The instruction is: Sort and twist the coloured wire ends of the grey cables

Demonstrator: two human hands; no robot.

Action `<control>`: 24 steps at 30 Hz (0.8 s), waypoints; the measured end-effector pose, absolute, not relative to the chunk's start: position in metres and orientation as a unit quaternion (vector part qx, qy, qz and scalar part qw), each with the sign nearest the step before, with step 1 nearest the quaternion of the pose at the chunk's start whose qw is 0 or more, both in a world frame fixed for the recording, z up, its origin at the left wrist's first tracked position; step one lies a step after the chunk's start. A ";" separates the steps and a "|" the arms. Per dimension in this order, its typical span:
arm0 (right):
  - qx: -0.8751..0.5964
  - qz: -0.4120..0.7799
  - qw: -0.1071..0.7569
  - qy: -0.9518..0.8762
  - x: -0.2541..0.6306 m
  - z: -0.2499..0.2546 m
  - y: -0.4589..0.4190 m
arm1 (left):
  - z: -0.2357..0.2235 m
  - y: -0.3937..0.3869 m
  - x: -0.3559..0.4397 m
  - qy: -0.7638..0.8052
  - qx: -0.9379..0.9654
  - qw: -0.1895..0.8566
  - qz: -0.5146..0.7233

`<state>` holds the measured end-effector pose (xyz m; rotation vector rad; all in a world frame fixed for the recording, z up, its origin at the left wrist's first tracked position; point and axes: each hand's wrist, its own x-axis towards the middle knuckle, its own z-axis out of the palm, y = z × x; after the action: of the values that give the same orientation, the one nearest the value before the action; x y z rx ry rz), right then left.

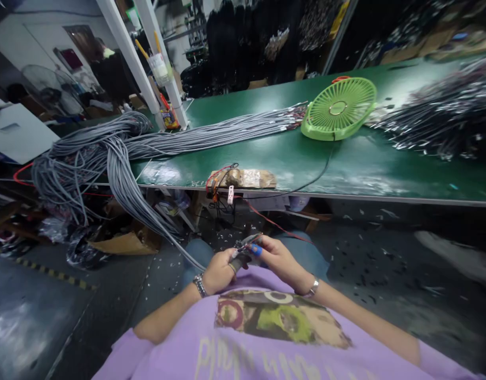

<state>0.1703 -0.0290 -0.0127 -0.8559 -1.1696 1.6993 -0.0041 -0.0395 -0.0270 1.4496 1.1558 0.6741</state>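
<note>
Low in front of my lap, my left hand [219, 270] is closed around the end of a bundle of grey cables [148, 224] that hangs down from the bench. My right hand [280, 258] meets it from the other side, thumb and fingers pinched together at the thin wires of the cable ends. A blue wrap [256, 249] covers part of one digit on that hand. Dark cable ends show between both hands, but single wires are too small to make out. More grey cables [211, 134] lie lengthwise on the green bench [179, 171].
A green fan [338, 108] stands on the bench, its cord running to the front edge. Beside that edge sits a wooden block [258, 178] with wires. Dark cables [444, 113] are piled at right. A white post [163, 68] rises from the bench; a cardboard box [126, 244] sits below.
</note>
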 end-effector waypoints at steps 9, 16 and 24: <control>-0.372 0.661 0.430 -0.490 0.160 0.003 -0.032 | -0.023 -0.046 -0.016 0.462 0.669 0.521 0.259; -0.391 0.629 0.432 -0.514 0.159 0.000 -0.020 | -0.015 -0.044 -0.026 0.419 0.622 0.554 0.360; -0.363 0.648 0.368 -0.559 0.156 -0.012 -0.004 | -0.010 -0.021 -0.014 0.423 0.616 0.539 0.389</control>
<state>0.1562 -0.0043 -0.0118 -0.9318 -1.4359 1.6656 -0.0144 -0.0210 -0.0097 1.4662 1.0055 0.9243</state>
